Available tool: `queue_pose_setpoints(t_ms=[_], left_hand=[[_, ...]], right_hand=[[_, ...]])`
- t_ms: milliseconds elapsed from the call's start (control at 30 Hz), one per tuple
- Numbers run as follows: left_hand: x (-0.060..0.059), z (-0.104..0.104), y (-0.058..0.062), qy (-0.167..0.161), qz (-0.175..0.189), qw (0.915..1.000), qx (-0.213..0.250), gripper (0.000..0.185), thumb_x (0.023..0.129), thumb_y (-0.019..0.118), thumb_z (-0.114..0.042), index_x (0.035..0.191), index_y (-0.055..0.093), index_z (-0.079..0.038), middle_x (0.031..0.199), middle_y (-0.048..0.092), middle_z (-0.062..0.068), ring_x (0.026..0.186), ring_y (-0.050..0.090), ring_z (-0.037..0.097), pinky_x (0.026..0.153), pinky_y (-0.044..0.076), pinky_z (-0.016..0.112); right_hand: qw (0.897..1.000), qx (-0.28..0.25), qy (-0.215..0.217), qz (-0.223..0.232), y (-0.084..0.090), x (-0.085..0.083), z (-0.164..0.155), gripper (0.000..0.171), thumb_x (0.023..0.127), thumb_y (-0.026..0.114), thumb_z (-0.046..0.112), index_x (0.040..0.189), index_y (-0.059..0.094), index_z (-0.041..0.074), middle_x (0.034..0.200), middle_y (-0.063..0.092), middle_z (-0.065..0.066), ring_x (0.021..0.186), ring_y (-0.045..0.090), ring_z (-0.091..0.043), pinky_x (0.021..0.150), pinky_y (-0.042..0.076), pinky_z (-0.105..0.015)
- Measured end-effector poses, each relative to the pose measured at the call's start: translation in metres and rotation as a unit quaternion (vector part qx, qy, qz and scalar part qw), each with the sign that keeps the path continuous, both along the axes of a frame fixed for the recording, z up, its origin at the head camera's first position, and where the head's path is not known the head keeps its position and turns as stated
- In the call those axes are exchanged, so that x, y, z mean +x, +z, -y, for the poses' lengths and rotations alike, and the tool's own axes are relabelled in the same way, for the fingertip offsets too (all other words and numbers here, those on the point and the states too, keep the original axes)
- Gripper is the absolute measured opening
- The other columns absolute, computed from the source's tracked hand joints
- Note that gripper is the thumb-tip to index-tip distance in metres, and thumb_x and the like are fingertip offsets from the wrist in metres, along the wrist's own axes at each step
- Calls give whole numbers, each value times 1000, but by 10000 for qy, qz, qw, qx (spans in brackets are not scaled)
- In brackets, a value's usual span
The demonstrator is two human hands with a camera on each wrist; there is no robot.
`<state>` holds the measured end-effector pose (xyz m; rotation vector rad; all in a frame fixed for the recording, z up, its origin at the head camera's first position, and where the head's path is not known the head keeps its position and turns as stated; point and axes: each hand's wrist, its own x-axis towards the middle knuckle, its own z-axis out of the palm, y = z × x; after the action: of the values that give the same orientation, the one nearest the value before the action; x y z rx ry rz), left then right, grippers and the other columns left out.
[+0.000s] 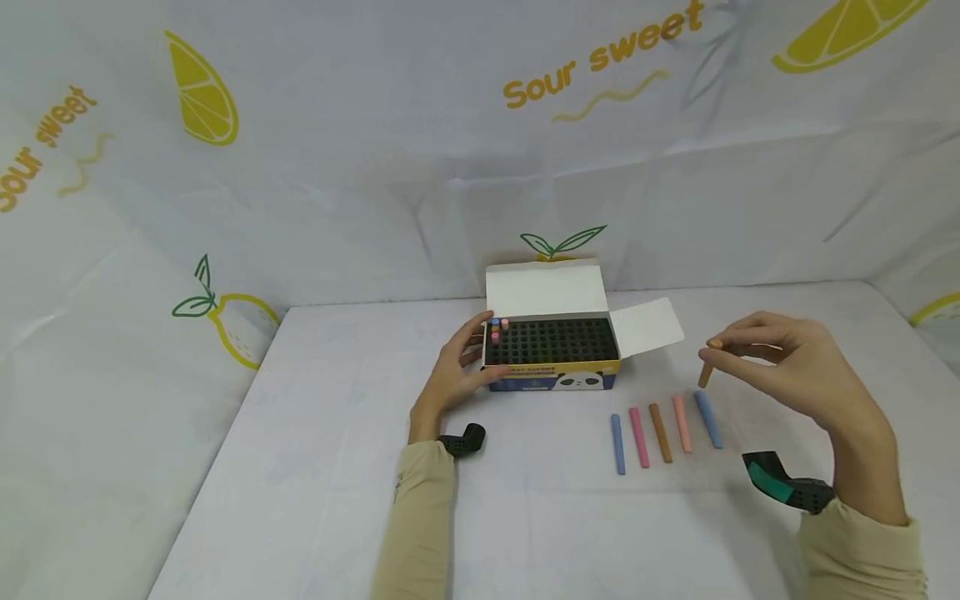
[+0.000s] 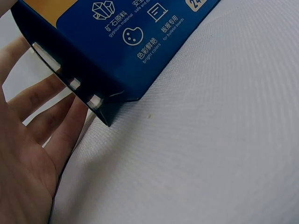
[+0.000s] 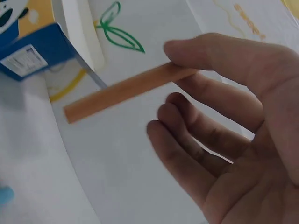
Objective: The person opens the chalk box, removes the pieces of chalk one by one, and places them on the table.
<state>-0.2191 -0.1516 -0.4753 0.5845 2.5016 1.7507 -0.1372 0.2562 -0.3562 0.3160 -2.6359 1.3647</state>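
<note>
An orange chalk stick (image 3: 126, 92) is pinched by one end between the thumb and fingertips of my right hand (image 1: 795, 367), its other end pointing down in the head view. That hand is above the right side of the table, beyond the box's side flap. My left hand (image 1: 459, 362) grips the left end of an open chalk box (image 1: 536, 382), thumb at the front, fingers at the end and back. Inside the box is a black holder (image 1: 562, 342) full of round holes. A few chalks stand in its back left corner, among them a blue one (image 1: 495, 322) and pink ones (image 1: 505, 323).
Several chalks lie in a row on the white table (image 1: 300, 500), right of the box: blue (image 1: 618, 444), pink (image 1: 640, 437), brown (image 1: 661, 433), light pink (image 1: 682, 423) and blue (image 1: 708, 419). The white lid (image 1: 546, 290) stands up behind; a side flap (image 1: 648, 327) sticks out right.
</note>
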Motion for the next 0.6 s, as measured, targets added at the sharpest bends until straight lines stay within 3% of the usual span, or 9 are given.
queue_pose_setpoints(t_ms=[200,367,600], left_hand=[[0,0,0,-11,19,10000,29,88,81,83,-49,156,38,-40,145,56,8,136,53,26,117,47,49],[0,0,0,-30,7,10000,43,89,81,83,-51,157,38,-38,145,55,8,137,53,27,117,46,50],[0,-1,1,19,-4,10000,-18,90,80,82,-54,156,37,-40,146,55,7,137,53,26,117,46,49]], right_hand=[[9964,514,295,600,-8,6,-31,6,89,79,8,95,80,8,91,74,10,86,66,-1,76,54,-7],[9854,1118,537,1165,-20,5,-51,8,91,77,14,98,81,13,92,74,17,86,63,2,71,50,-13],[9696,1495,754,1784,-34,-2,-58,10,93,75,19,97,81,12,90,74,20,86,60,8,72,50,-16]])
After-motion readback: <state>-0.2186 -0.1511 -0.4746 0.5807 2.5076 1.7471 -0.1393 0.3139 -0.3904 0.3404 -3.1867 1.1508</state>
